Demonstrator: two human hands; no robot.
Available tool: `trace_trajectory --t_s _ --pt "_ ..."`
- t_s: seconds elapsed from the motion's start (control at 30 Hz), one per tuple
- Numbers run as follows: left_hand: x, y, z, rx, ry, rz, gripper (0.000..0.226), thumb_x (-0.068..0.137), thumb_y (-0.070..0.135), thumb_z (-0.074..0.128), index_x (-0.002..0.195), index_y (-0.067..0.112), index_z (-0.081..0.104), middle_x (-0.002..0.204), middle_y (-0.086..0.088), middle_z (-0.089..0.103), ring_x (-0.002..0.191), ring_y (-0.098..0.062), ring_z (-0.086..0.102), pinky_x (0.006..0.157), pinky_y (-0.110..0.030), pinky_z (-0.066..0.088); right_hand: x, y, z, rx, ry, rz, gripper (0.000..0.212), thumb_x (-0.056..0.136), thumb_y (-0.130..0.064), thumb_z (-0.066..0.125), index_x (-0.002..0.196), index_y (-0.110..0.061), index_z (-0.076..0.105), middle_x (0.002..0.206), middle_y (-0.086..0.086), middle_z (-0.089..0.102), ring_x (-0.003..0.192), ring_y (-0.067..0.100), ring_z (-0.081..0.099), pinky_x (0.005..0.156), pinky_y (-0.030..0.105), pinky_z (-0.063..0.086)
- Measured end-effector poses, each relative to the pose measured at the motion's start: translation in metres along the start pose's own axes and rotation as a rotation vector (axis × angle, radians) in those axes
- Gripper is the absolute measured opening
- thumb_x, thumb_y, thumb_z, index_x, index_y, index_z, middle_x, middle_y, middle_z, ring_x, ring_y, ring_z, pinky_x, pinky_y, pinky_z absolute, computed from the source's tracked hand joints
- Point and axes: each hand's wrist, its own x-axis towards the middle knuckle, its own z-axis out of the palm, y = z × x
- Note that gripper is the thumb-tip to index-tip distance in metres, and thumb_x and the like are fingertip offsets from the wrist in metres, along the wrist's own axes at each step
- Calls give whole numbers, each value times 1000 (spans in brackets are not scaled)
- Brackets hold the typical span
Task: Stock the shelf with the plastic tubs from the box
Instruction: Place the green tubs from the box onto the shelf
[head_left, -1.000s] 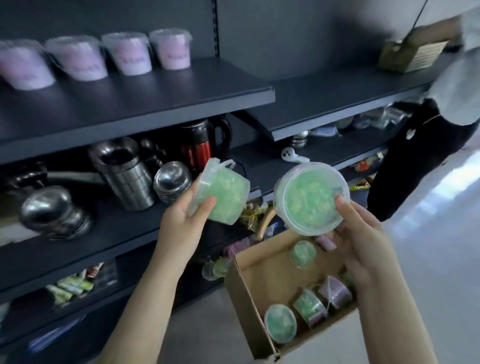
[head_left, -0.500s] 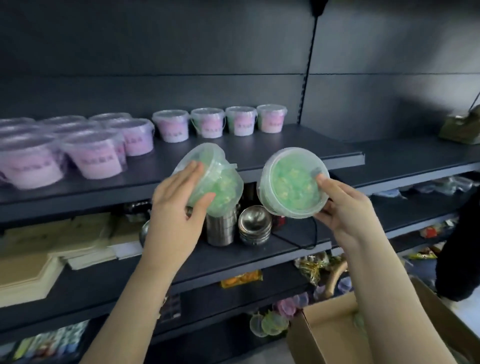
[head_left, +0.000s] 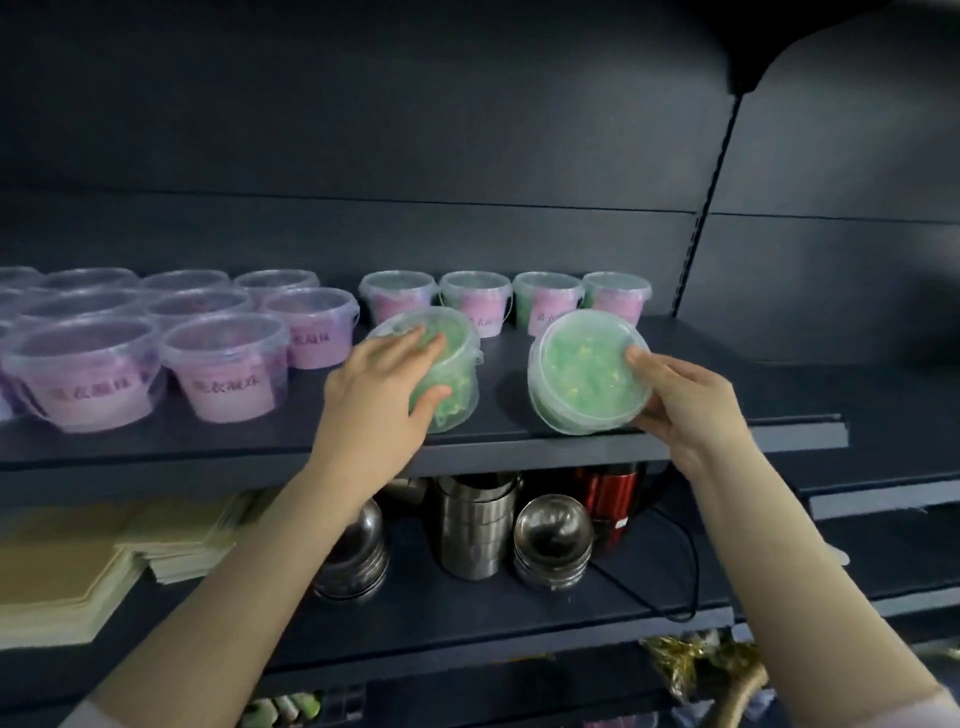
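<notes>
- Green beads fill both tubs you hold: the left tub (head_left: 457, 364) in your left hand (head_left: 374, 400), the right tub (head_left: 582, 379) in your right hand (head_left: 691, 410).
- Left hand: fingers curl over the lid and the thumb hooks on the side wall, so you grip from above. My read is that a top grip suits lowering it straight onto the shelf (head_left: 727, 400).
- Left tub is over the bare patch just right of the purple tubs (head_left: 228, 374) and in front of the back row (head_left: 472, 299). It's slightly tilted. Can't tell if its base touches the board.
- Right hand: thumb pressed on the lid, other fingers wrapped behind the tub and mostly hidden. It's a pinch across lid and back.
- Right tub is tipped with its lid facing you, over the shelf's front lip, not set down. Judgement: turn it upright before it goes in.
- The two tubs are near each other but apart.
- Why here: the purple block fills the left and the back row lines the wall, so the free front strip looks like the slot.
- Step, as I judge it: placing both, left one closer to landing.
- Risk: the tilted right tub at the lip could drop off the edge. The thin walls probably flex if squeezed.
- Box not in view. On the shelf below are steel cups (head_left: 475, 525) and a red kettle (head_left: 608, 499).
</notes>
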Motion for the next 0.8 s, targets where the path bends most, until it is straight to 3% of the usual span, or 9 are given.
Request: trace_trajectory --t_s 0.07,0.2,0.33,0.47,0.53,0.6,0.7,0.73,0.8 --pt "16 -2 13 52 -17 23 50 90 37 60 138 30 49 144 5 48 131 -27 41 100 -52 39 25 -1 5 -28 -17 36 29 83 -29 73 96 -4 70 87 15 68 73 21 66 57 29 58" --pt "40 -5 34 105 10 20 43 87 42 62 129 32 57 134 12 56 125 -22 46 91 -45 37 72 0 17 -147 -68 87 39 82 -25 74 103 6 67 61 5 50 44 8 49 46 21 50" --pt "61 -13 55 234 38 52 49 85 58 44 124 31 57 126 12 61 115 -22 52 83 -43 42 103 -1 30 -245 -190 133 33 83 -28 71 106 -4 68 76 6 64 59 15 58 48 23 53" --pt "84 -24 73 207 15 31 55 84 65 39 122 29 56 126 10 61 116 -20 51 85 -42 38 125 -4 36 -521 -128 -151 32 86 -46 63 104 -20 66 92 3 69 79 20 67 73 38 59" --pt "88 -32 79 66 30 1 52 87 63 38 121 29 56 133 12 54 121 -15 47 94 -40 34 124 -5 36 -686 -280 -341 31 84 -51 63 109 -33 62 96 -4 60 86 11 61 79 31 52" --pt "89 -37 82 -73 59 -25 45 91 57 36 119 28 57 134 12 51 124 -12 45 102 -38 30 126 -1 34 -795 -466 -375 29 81 -51 66 108 -39 64 109 -8 51 97 7 55 87 27 46" --pt "88 -43 82 -99 98 -53 39 93 49 37 117 27 58 133 12 50 126 -11 42 106 -33 25 142 2 37 -647 -563 -299 19 83 -37 70 101 -34 71 113 -11 61 101 14 62 94 33 49" --pt "88 -44 82 -99 96 -59 38 92 48 38 117 27 58 131 12 52 125 -11 43 106 -33 26 150 3 39 -622 -541 -307 17 85 -32 69 102 -31 72 108 -12 65 98 15 64 93 34 50" --pt "88 -47 82 -109 83 -56 39 92 48 39 118 26 58 128 11 54 124 -11 45 106 -36 31 161 4 44 -684 -340 -504 17 87 -22 67 103 -25 71 100 -10 66 91 17 61 89 32 50"
